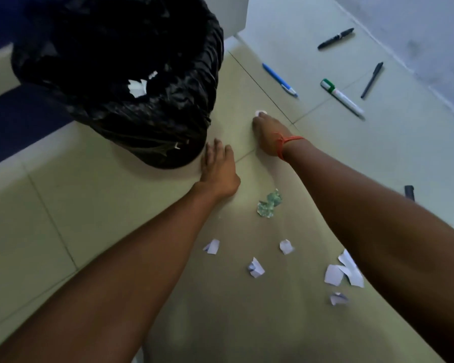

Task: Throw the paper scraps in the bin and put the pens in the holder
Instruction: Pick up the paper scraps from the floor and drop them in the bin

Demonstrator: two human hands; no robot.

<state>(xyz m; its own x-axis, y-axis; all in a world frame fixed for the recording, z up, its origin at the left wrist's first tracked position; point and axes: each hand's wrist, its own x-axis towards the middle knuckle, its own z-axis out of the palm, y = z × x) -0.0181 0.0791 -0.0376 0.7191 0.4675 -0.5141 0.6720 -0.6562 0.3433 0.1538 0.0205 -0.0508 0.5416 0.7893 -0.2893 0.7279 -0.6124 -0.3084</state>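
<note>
Both arms stretch forward over the beige tiled floor [95, 205]. The left hand [218, 166] lies flat, fingers spread, beside the black-bagged bin [121, 82]. The right hand [268, 134], with a red wrist thread [286, 142], pinches a small white paper scrap [261, 112] against the floor. More white scraps [344, 273] lie between the arms; the pens [279, 79] lie beyond

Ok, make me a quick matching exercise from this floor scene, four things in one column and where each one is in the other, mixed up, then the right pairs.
Things:
1. blue pen
2. green crumpled paper
3. white scrap
4. left hand

Places:
A. inside the black bin bag
B. flat on the floor beside the bin
C. on the tiles beyond the right hand
D. on the floor between the two forearms

Pairs: 1-C, 2-D, 3-A, 4-B
</note>
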